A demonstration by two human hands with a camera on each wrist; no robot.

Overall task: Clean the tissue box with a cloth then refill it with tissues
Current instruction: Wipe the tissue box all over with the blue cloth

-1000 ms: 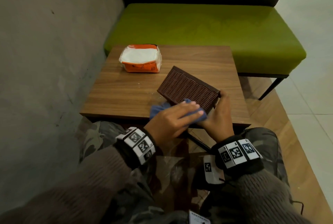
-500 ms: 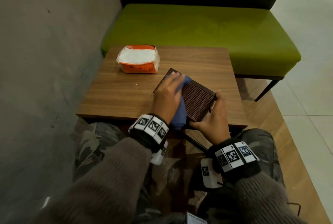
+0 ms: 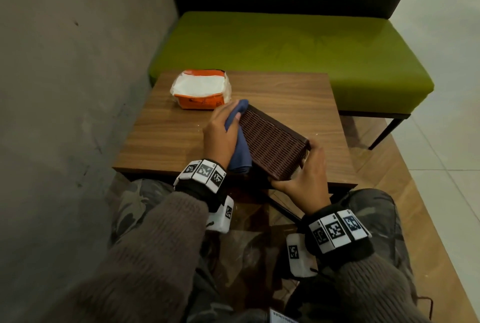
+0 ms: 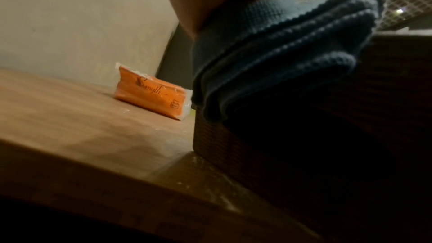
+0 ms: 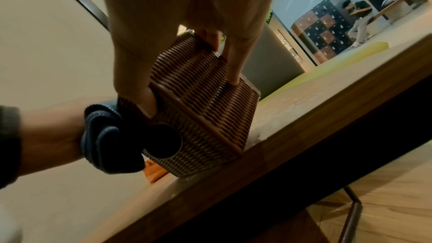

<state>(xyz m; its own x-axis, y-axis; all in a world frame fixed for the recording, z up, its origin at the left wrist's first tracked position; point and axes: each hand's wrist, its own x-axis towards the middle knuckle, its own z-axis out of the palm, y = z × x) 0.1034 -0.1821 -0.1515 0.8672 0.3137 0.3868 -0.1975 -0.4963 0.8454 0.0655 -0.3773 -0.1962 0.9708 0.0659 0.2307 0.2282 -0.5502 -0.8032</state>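
Observation:
A dark brown woven tissue box (image 3: 272, 141) stands tilted on the wooden table (image 3: 168, 141), one edge on the tabletop. My right hand (image 3: 304, 166) grips its near end, thumb on one face and fingers on the other, as the right wrist view shows on the box (image 5: 201, 103). My left hand (image 3: 223, 133) holds a folded blue cloth (image 3: 240, 151) against the box's left side, fingers curled over the cloth at the far corner. In the left wrist view the cloth (image 4: 280, 53) lies over the box's top edge. An orange tissue pack (image 3: 201, 92) lies at the table's far left.
A green bench (image 3: 298, 52) with a dark backrest stands behind the table. A grey wall (image 3: 65, 89) runs along the left. My knees are under the table's near edge. Pale tiled floor (image 3: 441, 141) lies to the right.
My left hand has swept the cloth from the box's near lower end up along its side to the far left corner. The right hand keeps its hold on the box.

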